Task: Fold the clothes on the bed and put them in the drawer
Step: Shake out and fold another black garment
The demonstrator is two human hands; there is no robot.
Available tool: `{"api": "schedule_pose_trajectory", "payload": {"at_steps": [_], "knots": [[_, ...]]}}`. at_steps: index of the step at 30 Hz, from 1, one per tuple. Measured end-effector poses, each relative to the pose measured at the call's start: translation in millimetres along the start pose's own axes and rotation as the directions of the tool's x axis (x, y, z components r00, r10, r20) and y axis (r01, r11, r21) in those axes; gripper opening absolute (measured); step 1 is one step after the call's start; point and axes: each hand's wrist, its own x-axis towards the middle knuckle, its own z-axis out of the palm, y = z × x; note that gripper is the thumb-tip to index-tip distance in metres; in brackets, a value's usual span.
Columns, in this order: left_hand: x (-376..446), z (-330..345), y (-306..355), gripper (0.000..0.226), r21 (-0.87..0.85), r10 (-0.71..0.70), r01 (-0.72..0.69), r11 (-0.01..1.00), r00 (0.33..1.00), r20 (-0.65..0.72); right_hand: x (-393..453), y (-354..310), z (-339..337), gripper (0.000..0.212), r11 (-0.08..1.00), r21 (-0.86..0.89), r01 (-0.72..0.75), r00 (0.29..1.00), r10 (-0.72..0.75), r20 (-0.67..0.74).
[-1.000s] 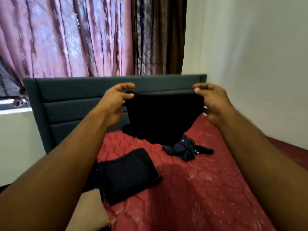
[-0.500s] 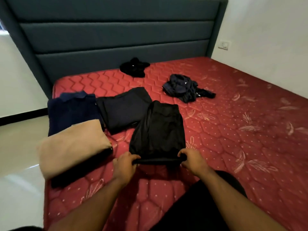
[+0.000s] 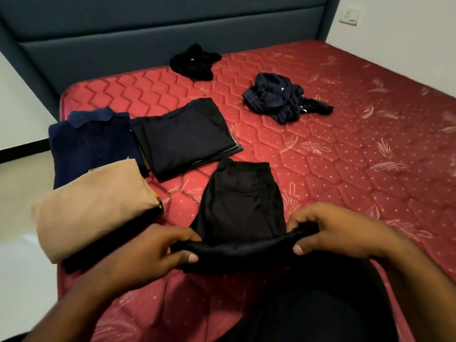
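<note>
Black, thin fabric was what both hands held: a folded black garment (image 3: 240, 206) that lay flat on the red quilted mattress (image 3: 345, 169) of the bed. The left hand (image 3: 153, 253) had its grip on the near left corner, thumb on top and fingers curled under the edge. The right hand (image 3: 330, 233) pinched the near right corner in the same way. The near edge was lifted a little between the two grips, and the rest of the cloth stretched away from them on the mattress.

Left of the left grip lay a folded beige garment (image 3: 91, 211), which rested partly on a folded navy collared shirt (image 3: 91, 141). Beyond the grips, just past the far end of the held garment, was a folded dark trouser-like piece (image 3: 185, 137). Farther away and to the right a crumpled dark blue garment (image 3: 278, 99) lay unfolded, and a crumpled black garment (image 3: 195, 61) lay near the grey padded headboard (image 3: 148, 28).
</note>
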Motion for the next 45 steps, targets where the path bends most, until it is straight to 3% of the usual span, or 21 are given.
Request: {"api": "schedule_pose_trajectory", "payload": {"at_steps": [3, 6, 9, 11, 13, 15, 17, 19, 22, 24, 26, 28, 30, 31, 32, 33, 35, 36, 39, 43, 45], "knots": [[38, -33, 3, 0.018, -0.036, 0.023, -0.026, 0.999, 0.997, -0.073, 26, 7, -28, 0.019, 0.985, 0.164, 0.056, 0.998, -0.052, -0.031], [112, -45, -38, 0.027, -0.124, -0.036, -0.004, 0.992, 0.949, -0.315, 89, 29, -55, 0.025, 0.961, 0.255, 0.109, 0.934, -0.011, -0.357], [171, -32, -90, 0.047, -0.236, -0.304, 0.201, 0.951, 0.754, -0.582, 160, 65, -59, 0.037, 0.96, 0.271, 0.067, 0.706, 0.146, -0.693], [188, -10, -120, 0.051, -0.313, -0.52, 0.416, 0.854, 0.657, -0.546, 186, 86, -37, 0.046, 0.94, 0.341, -0.029, 0.646, 0.278, -0.711], [187, 19, -135, 0.067, -0.361, -0.68, 0.576, 0.733, 0.624, -0.386, 194, 104, -4, 0.05, 0.878, 0.469, -0.097, 0.657, 0.41, -0.632], [181, 42, -147, 0.077, -0.319, -0.723, 0.65, 0.69, 0.599, -0.345, 198, 118, 29, 0.065, 0.828, 0.546, -0.127, 0.677, 0.475, -0.562], [175, 58, -153, 0.088, -0.367, -0.764, 0.67, 0.646, 0.567, -0.309, 205, 132, 45, 0.087, 0.849, 0.502, -0.164, 0.672, 0.469, -0.574], [170, 68, -151, 0.089, -0.396, -0.763, 0.657, 0.642, 0.595, -0.251, 210, 138, 44, 0.082, 0.839, 0.527, -0.137, 0.68, 0.466, -0.566], [157, 73, -136, 0.063, -0.5, -0.697, 0.531, 0.684, 0.679, -0.232, 211, 125, 36, 0.059, 0.799, 0.597, -0.075, 0.728, 0.453, -0.515], [144, 78, -121, 0.037, -0.584, -0.648, 0.389, 0.713, 0.683, -0.337, 215, 114, 29, 0.059, 0.826, 0.564, -0.008, 0.789, 0.352, -0.504], [124, 84, -107, 0.033, -0.6, -0.62, 0.271, 0.753, 0.598, -0.509, 226, 101, 20, 0.063, 0.871, 0.486, 0.077, 0.855, 0.193, -0.481], [102, 95, -101, 0.039, -0.608, -0.649, 0.264, 0.749, 0.475, -0.595, 239, 90, 16, 0.068, 0.924, 0.37, 0.101, 0.884, 0.087, -0.46], [85, 103, -99, 0.059, -0.565, -0.671, 0.363, 0.741, 0.364, -0.646, 247, 80, 22, 0.077, 0.992, 0.129, 0.001, 0.871, 0.063, -0.488], [80, 104, -100, 0.07, -0.446, -0.622, 0.469, 0.762, 0.341, -0.705, 245, 74, 31, 0.078, 0.992, -0.052, -0.118, 0.844, 0.073, -0.531], [76, 104, -101, 0.075, -0.252, -0.516, 0.569, 0.783, 0.366, -0.774, 242, 69, 43, 0.074, 0.952, -0.229, -0.203, 0.81, 0.032, -0.586], [77, 102, -100, 0.073, -0.037, -0.4, 0.618, 0.785, 0.459, -0.793, 238, 67, 56, 0.068, 0.905, -0.37, -0.209, 0.793, -0.065, -0.606], [84, 101, -103, 0.068, 0.273, -0.31, 0.585, 0.764, 0.703, -0.64, 230, 69, 79, 0.06, 0.837, -0.534, -0.115, 0.829, -0.215, -0.515], [89, 103, -109, 0.069, 0.357, -0.328, 0.561, 0.747, 0.778, -0.536, 227, 75, 86, 0.064, 0.806, -0.583, -0.105, 0.87, -0.21, -0.446], [104, 107, -124, 0.077, 0.492, -0.456, 0.557, 0.669, 0.83, -0.32, 225, 90, 82, 0.082, 0.769, -0.618, -0.166, 0.947, -0.049, -0.316], [114, 88, -134, 0.077, 0.586, -0.399, 0.442, 0.68, 0.892, -0.211, 223, 97, 61, 0.086, 0.725, -0.676, -0.135, 0.962, -0.067, -0.263], [122, 72, -136, 0.074, 0.645, -0.254, 0.36, 0.674, 0.933, -0.255, 225, 98, 46, 0.081, 0.738, -0.667, -0.1, 0.94, -0.15, -0.307]]}}
